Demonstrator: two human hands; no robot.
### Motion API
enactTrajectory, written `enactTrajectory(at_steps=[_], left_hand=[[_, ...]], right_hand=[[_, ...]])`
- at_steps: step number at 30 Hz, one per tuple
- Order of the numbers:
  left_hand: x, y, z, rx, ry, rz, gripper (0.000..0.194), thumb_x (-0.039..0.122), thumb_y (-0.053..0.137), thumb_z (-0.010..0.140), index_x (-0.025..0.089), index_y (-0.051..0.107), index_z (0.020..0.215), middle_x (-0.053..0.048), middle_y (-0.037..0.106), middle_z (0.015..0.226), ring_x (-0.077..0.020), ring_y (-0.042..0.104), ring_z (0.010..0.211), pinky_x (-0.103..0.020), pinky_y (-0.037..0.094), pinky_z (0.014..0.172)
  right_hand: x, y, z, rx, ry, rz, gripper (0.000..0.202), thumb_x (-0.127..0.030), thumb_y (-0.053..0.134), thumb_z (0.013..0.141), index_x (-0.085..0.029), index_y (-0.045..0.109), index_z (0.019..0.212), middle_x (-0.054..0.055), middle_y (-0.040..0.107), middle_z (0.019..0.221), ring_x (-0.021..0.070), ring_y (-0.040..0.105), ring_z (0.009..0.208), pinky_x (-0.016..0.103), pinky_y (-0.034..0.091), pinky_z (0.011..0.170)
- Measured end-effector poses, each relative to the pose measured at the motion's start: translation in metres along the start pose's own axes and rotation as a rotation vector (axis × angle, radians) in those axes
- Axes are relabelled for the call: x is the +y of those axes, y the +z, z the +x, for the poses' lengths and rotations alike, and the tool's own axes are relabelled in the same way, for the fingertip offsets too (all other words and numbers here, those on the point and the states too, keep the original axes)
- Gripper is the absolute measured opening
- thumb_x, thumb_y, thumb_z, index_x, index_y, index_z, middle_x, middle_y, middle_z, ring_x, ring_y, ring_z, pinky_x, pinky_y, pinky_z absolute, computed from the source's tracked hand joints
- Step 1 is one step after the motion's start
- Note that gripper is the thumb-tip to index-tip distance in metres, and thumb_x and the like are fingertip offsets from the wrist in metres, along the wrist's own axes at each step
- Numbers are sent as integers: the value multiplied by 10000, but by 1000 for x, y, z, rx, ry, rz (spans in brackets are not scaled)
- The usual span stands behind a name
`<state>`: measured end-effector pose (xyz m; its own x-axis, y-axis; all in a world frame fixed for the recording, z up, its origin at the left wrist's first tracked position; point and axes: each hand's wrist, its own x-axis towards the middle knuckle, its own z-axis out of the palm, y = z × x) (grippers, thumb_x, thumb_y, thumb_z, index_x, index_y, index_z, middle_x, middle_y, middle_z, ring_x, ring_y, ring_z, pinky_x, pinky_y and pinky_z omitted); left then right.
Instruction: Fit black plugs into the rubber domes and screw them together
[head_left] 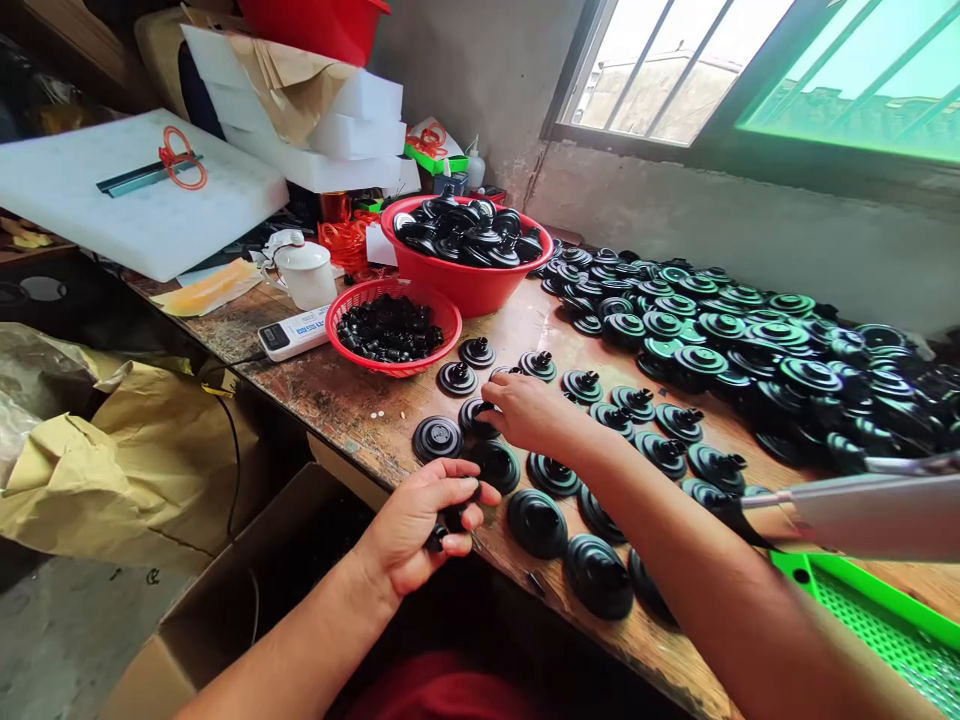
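Several small black fittings (436, 538) are gathered in my left hand (424, 525), its fingers curled around them by the table's front edge. My right hand (525, 408) reaches across the table. Its thumb and fingers pinch a small black part, mostly hidden, at the centre of a round black stepped disc (471, 418). Around both hands lie rows of similar discs; those farther back, such as one disc (538, 364), have a stem standing up. Nearer the edge, another disc (537, 522) shows no tall stem. A flat disc (437, 438) lies left of my right hand.
A red basket (341, 345) holds many small black fittings. Behind it, a red basin (465, 285) is heaped with black discs. More discs (697, 360) are piled along the wall. A lidded white cup (304, 275) stands left; a green tray (862, 590) and lamp arm (870, 515) are right.
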<state>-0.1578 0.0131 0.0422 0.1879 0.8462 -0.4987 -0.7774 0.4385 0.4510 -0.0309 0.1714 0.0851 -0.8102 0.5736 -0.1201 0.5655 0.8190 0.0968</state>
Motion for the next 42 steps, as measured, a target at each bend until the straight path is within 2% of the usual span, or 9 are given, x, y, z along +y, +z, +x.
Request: enactTrajectory(at_steps=[7, 13, 19, 22, 26, 32, 34, 37, 42], left_hand=[[-3, -9, 8, -41, 16, -144, 439, 385, 899, 715, 116, 617, 917, -42, 658, 728, -71, 532, 540, -111, 325, 377], [2, -6, 6, -56, 66, -217, 487, 341, 979, 587, 140, 640, 873, 39, 560, 647, -54, 495, 522, -109, 320, 370], [13, -4, -4, 7, 146, -186, 537, 393, 980, 566, 131, 646, 895, 32, 559, 670, -47, 482, 543, -98, 295, 377], [40, -2, -11, 82, 385, -55, 465, 427, 920, 656, 148, 633, 893, 32, 558, 673, -56, 478, 548, -106, 299, 388], [98, 4, -7, 166, 912, 312, 297, 384, 810, 775, 182, 610, 858, 37, 559, 663, -73, 469, 537, -138, 313, 402], [180, 9, 40, 488, 1402, 1118, 74, 272, 631, 893, 199, 633, 888, -3, 671, 796, -142, 615, 713, -267, 505, 707], [193, 9, 58, 587, 1340, 1396, 47, 231, 622, 893, 188, 639, 889, -39, 707, 872, -180, 650, 822, -307, 507, 821], [198, 5, 78, 638, 1053, 1775, 100, 259, 651, 895, 170, 659, 941, -86, 725, 953, -227, 664, 902, -350, 503, 876], [187, 0, 87, 624, 914, 1955, 193, 315, 691, 882, 163, 683, 1001, -129, 712, 1080, -294, 631, 1051, -434, 480, 976]], right_hand=[[-4, -9, -14, 110, 22, 87, 306, -421, 590, 972, -145, 669, 1078, 128, 697, 1033, 301, 668, 994, 392, 452, 832], [-29, -17, -36, 124, -262, 702, 200, -361, 662, 940, -184, 698, 1028, 53, 646, 953, 161, 625, 827, 275, 470, 729], [-30, -14, -25, 196, -213, 831, 97, -197, 689, 899, -182, 657, 990, 36, 656, 939, 162, 623, 861, 277, 484, 770], [-28, -7, -11, 256, -97, 703, 174, -99, 646, 881, -170, 639, 1040, 60, 667, 995, 186, 628, 901, 311, 481, 815], [-38, -2, 2, 105, -108, 498, 212, -98, 627, 893, -154, 643, 1097, 93, 673, 1062, 220, 648, 947, 333, 485, 840], [-52, -6, 8, 17, -100, 219, 167, -300, 623, 958, -138, 656, 984, 102, 692, 979, 258, 674, 952, 340, 470, 815], [-54, -6, 9, 33, -95, 156, 237, -369, 589, 981, -142, 657, 970, 103, 697, 952, 261, 681, 946, 344, 463, 807], [-57, -4, 11, 61, -99, 71, 304, -423, 536, 1001, -150, 667, 976, 110, 707, 933, 266, 695, 936, 348, 455, 783], [-59, -2, 17, 53, -76, 19, 339, -454, 529, 993, -160, 690, 950, 105, 728, 893, 258, 713, 877, 343, 441, 712]])
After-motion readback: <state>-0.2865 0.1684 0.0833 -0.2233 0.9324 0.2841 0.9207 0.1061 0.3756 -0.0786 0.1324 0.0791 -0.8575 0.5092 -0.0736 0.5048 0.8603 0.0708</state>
